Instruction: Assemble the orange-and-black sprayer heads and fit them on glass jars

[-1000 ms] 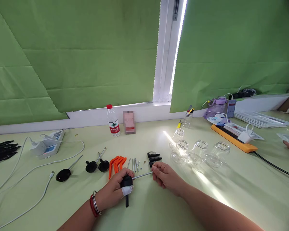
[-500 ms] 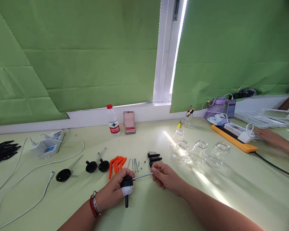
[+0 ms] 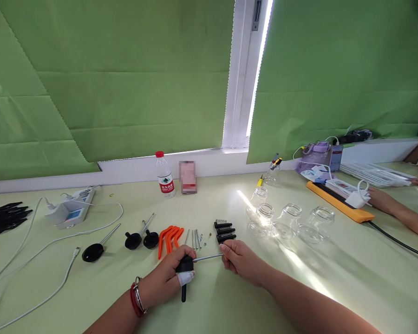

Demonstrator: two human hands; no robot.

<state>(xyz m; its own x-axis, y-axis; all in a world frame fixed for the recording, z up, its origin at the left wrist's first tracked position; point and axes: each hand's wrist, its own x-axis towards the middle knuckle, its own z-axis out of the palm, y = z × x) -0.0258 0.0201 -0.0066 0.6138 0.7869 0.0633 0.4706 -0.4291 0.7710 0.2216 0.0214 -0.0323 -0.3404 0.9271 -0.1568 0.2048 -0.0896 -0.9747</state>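
My left hand (image 3: pixel 167 276), with white tape on its thumb, is closed round a black round cap (image 3: pixel 185 264). A black stem (image 3: pixel 184 293) points from the cap towards me, and a thin metal rod (image 3: pixel 208 257) sticks out to the right. My right hand (image 3: pixel 242 260) pinches the rod's far end between thumb and fingers. Just beyond the hands lie orange bent handles (image 3: pixel 169 237), loose metal pins (image 3: pixel 196 239) with tiny parts, and black pieces with springs (image 3: pixel 225 230). Further left rest black caps with rods (image 3: pixel 93 252).
Several clear glass jars (image 3: pixel 291 220) stand at right, near an orange power strip (image 3: pixel 348 204). A co-worker's hand (image 3: pixel 379 200) is beside it. A water bottle (image 3: pixel 166 178) and phone (image 3: pixel 188 177) stand at the back. White cables (image 3: pixel 55 241) and black strips (image 3: pixel 7 219) lie left.
My hands keep the same hold with hardly any movement. At far right, the co-worker's arm has shifted, and another hand now shows by the white stack.
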